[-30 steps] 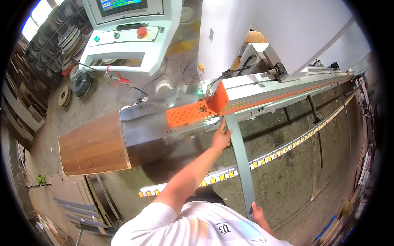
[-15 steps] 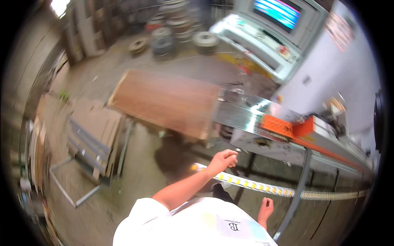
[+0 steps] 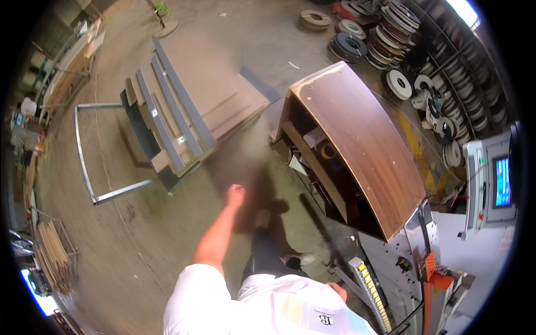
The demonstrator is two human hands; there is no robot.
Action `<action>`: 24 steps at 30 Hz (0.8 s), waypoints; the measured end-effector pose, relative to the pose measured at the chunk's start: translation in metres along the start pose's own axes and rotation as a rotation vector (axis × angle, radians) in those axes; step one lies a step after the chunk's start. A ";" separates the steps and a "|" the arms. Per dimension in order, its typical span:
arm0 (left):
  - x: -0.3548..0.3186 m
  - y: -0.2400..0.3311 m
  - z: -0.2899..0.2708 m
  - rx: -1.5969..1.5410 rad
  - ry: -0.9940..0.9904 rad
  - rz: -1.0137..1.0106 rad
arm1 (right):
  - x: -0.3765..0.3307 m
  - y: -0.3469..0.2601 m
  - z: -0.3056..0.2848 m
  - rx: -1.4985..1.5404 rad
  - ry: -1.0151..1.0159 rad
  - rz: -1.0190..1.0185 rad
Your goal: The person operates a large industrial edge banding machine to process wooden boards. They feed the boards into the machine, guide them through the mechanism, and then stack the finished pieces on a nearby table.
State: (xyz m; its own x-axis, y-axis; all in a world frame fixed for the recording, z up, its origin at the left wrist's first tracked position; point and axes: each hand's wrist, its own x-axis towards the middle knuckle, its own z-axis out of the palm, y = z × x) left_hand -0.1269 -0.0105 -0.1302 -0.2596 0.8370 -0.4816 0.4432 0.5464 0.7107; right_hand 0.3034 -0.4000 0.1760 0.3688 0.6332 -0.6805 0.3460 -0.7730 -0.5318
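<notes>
— Swinging free at the person's side, the left hand [image 3: 235, 195] is curled into a loose fist and grips nothing; it hangs over bare concrete floor [image 3: 139, 223], between the cart of boards [image 3: 184, 111] and the brown panel [image 3: 363, 145].

— And the right hand [image 3: 337, 290]?

— Low by the hip, beside the machine; whether it is open cannot be told.

— Why does the panel lie flat?

— It rests on the machine's infeed, apparently for feeding. One panel, one cart, three grey strips on top.
</notes>
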 end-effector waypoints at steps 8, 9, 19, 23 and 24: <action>0.190 0.047 -0.080 0.206 0.219 -0.105 | 0.015 -0.048 0.021 0.105 0.138 0.304; 0.215 0.032 -0.083 0.204 0.358 -0.025 | 0.021 -0.048 0.017 0.057 0.113 0.276; 0.311 0.085 -0.074 0.366 0.525 -0.225 | 0.014 -0.130 0.041 0.171 0.044 0.558; 0.319 0.072 -0.075 0.387 0.605 -0.119 | 0.028 -0.158 0.049 -0.177 0.012 0.453; 0.319 0.060 -0.078 0.042 0.423 -0.058 | 0.034 -0.159 0.043 -0.173 -0.025 0.471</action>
State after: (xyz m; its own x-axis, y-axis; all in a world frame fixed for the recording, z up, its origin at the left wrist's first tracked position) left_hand -0.2504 0.2912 -0.2009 -0.6102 0.7481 -0.2608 0.4501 0.5983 0.6629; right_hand 0.2243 -0.2576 0.2158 0.4991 0.2145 -0.8396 0.2858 -0.9554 -0.0741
